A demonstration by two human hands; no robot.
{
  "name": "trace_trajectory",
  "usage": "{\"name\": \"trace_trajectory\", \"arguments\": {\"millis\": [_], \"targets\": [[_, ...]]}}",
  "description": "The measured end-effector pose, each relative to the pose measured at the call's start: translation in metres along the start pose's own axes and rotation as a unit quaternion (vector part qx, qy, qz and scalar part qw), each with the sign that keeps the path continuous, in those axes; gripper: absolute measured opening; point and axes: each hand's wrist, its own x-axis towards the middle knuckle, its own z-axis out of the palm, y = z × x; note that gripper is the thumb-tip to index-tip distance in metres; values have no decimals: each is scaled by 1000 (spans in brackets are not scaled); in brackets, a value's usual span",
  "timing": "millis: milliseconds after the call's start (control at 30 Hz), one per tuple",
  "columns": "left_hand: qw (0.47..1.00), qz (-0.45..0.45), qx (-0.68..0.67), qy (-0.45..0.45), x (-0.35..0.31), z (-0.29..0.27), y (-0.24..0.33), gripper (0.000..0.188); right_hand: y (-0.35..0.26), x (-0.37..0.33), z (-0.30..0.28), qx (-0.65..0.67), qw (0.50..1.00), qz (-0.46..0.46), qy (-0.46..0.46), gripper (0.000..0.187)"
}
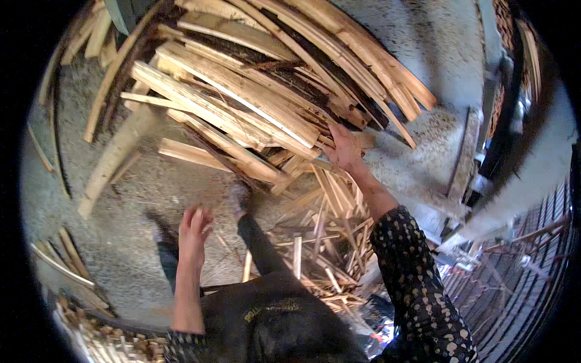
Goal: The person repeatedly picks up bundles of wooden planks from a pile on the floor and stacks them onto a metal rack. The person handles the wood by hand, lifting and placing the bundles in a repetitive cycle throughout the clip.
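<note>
A large heap of rough-sawn wooden slats, some with bark edges, lies in front of me. My right hand reaches to the right end of the heap, its fingers closed around the end of a pale slat; part of the grip is hidden. Over the floor on the near side of the heap hangs my left hand, its fingers loosely bent and apart, with nothing in it. Below my right forearm is a pile of thin split offcuts.
My feet stand on a dusty concrete floor close to the heap. A long curved slab lies at the left. More boards rest at the lower left. To the right are a pale surface strewn with sawdust and metal bars.
</note>
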Motion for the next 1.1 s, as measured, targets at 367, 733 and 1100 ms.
{"name": "trace_trajectory", "arguments": {"millis": [367,733,1100], "targets": [[973,-27,-219,-68,141,189,-35,101,13,-13,19,-61,983,-109,138,53],[961,2,-276,-7,120,214,-2,90,4,6,8,-14,999,-8,-51,43],[955,75,-285,16,122,153,-25,63,-88,-64,47,175,977,-16,-118,54]]}}
